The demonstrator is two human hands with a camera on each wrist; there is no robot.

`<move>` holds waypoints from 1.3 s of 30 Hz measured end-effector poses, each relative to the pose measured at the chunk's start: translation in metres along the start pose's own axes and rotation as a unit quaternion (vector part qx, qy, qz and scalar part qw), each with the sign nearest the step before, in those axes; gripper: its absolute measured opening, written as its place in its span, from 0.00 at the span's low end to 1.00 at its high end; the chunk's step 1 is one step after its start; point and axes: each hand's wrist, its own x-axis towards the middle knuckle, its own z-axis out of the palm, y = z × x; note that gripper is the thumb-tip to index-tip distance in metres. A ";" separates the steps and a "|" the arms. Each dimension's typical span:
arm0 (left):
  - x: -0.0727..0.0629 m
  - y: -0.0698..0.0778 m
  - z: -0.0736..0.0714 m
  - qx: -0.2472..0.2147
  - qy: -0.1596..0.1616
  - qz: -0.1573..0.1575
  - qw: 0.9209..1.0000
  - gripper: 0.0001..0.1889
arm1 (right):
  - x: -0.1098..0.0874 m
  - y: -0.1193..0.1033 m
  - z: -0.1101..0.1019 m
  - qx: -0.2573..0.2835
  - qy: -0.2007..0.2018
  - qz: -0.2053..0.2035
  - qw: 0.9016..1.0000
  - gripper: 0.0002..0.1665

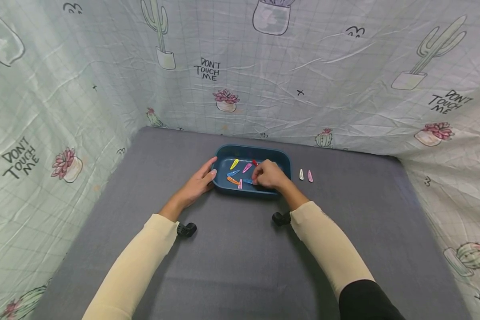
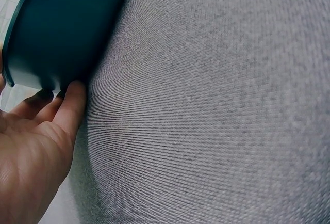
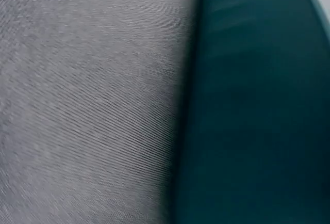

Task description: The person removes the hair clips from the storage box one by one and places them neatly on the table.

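A dark teal tray [image 1: 251,148] with raised walls lies on the grey cloth. It holds several hair clips: a yellow clip [image 1: 234,164], a pink clip [image 1: 246,167], a red clip [image 1: 254,162], an orange clip [image 1: 232,180] and a blue one among them. My left hand [image 1: 197,183] rests against the tray's left end, fingers fairly straight along the outer wall. Inside the tray, my right hand [image 1: 269,174] has curled fingers and pinches the end of another blue hair clip [image 1: 247,181]. That hand covers part of the tray's right side.
A white hair clip [image 1: 302,174] and a pink hair clip [image 1: 310,176] lie on the cloth just right of the tray. A patterned curtain [image 1: 256,80] hangs behind the table and along its sides. In the right wrist view, the tray's outer wall [image 3: 252,110] fills the right half.
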 end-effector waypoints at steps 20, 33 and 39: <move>-0.003 0.003 0.002 -0.010 -0.005 0.004 1.000 0.31 | -0.023 -0.010 -0.032 0.143 0.085 0.031 0.986 0.05; -0.003 0.004 0.002 -0.012 -0.008 -0.001 1.000 0.32 | -0.029 -0.010 -0.039 0.209 0.122 0.062 0.968 0.07; -0.004 0.004 0.001 -0.016 -0.009 0.004 1.000 0.32 | -0.031 -0.011 -0.042 0.227 0.131 0.069 0.963 0.08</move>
